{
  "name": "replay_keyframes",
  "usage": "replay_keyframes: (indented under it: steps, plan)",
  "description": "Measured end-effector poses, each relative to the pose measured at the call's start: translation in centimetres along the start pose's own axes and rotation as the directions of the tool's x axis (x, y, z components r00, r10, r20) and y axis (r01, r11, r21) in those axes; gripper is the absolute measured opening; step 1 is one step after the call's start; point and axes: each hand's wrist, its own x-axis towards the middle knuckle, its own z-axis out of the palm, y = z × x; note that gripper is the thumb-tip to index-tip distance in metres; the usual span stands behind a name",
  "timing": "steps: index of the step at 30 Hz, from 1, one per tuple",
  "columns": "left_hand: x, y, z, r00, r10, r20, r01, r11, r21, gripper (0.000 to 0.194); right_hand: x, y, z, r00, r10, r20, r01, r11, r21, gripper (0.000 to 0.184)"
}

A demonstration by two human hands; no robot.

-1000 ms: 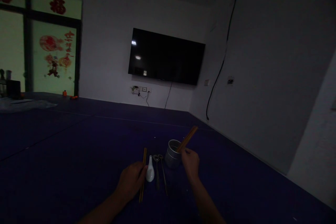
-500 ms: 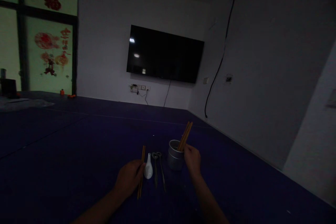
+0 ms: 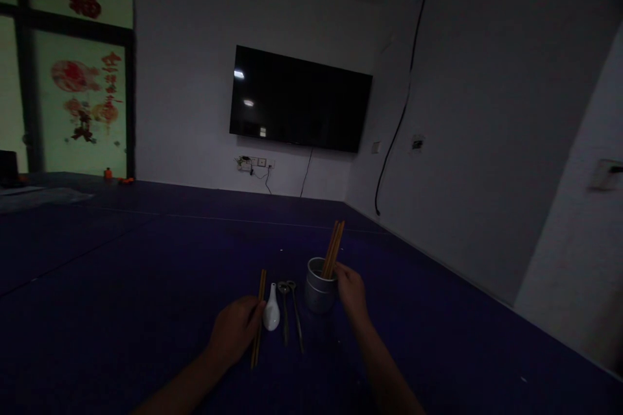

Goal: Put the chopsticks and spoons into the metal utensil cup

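My left hand (image 3: 234,329) is closed over a pair of wooden chopsticks (image 3: 261,280) lying on the table, their ends showing above and below it. Just right of that pair lies a white soup spoon (image 3: 271,318), bowl toward me. Alongside it are two metal spoons, one (image 3: 285,314) beside the other (image 3: 296,318), bowls away from me. Several wooden chopsticks (image 3: 335,246) stand leaning in a grey metal cup (image 3: 319,295). At the cup's right rim, my right hand (image 3: 351,292) pinches these chopsticks low down; its fingertips are partly hidden.
The dark blue tabletop (image 3: 185,259) stretches to the far wall, where a black television (image 3: 299,100) hangs above sockets. A black cable (image 3: 403,104) runs down the right wall. Small orange items (image 3: 108,174) and a plastic sheet (image 3: 43,200) lie at the far left.
The chopsticks in the cup have swung from a strong rightward lean to a more upright one, with my right hand following. My left hand stays on its pair. The view has shifted slightly right.
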Motion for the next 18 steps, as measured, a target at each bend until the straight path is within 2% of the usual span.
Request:
replay_keyframes:
  steps: [6, 18]
  plan:
    - [-0.1, 0.1, -0.2, 1.000, -0.005, 0.004, 0.005, 1.000, 0.026, 0.041, -0.1, 0.3, 0.1, 1.000, -0.001, -0.027, 0.002, 0.999, 0.043, 0.039]
    - [-0.1, 0.1, -0.1, 0.998, -0.052, 0.019, 0.050, 0.994, 0.094, 0.026, -0.9, 0.5, 1.0, 0.985, 0.048, -0.163, -0.033, 0.995, 0.090, 0.040]
